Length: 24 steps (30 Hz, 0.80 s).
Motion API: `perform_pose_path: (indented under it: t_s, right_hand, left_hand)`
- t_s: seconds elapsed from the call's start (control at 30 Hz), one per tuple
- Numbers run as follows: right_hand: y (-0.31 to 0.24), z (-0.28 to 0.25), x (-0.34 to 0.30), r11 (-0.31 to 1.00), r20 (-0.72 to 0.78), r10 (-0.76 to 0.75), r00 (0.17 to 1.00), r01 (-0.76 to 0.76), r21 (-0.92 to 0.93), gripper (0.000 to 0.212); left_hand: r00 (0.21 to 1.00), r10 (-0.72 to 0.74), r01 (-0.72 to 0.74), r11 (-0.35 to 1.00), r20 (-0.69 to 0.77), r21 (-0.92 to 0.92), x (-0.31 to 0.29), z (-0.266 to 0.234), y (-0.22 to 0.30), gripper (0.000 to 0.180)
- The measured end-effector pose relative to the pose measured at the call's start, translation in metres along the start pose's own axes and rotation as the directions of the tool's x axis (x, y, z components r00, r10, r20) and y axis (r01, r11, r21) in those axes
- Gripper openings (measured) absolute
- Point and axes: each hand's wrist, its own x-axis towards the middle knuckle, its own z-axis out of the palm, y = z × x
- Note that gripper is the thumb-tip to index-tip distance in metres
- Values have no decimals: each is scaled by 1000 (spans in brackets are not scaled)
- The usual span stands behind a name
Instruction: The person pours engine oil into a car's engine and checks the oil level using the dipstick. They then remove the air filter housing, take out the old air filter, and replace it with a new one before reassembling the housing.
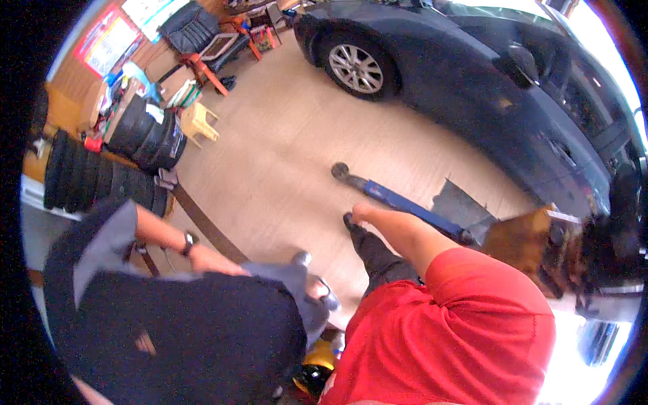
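Long blue bar [398, 200]: painted metal. Dark rounded car body [459, 88]: glossy paint. Pale-yellow low stool [198, 121]: smooth plastic.

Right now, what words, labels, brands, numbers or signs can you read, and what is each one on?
There is no text I can quote.
White rectangular poster with a red border: print too small and blurred to read.
Pale rectangular poster beside it: also too blurred.
Round black rubber tyre at the wall side: pale sidewall markings, too small to read.
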Motion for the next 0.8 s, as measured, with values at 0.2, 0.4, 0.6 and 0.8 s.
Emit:
perform_pose_path:
  t_s: [0.2,0.4,0.6,0.8]
  right_hand:
    - [15,-74,154,991,100,-109,989,115,-61,21]
    - [-133,-279,238,939,209,-265,941,301,-166,26]
    - [-173,-435,391,991,89,-134,987,133,18,34]
    - [-90,-570,489,991,-66,72,995,-64,119,38]
  left_hand:
    - [973,34,-93,963,-229,-253,205,-70,201,32]
    - [979,-130,90,968,-159,-236,272,-34,261,30]
    - [960,-89,60,991,266,116,388,85,393,27]
    - [932,-34,-32,984,361,177,539,39,519,24]
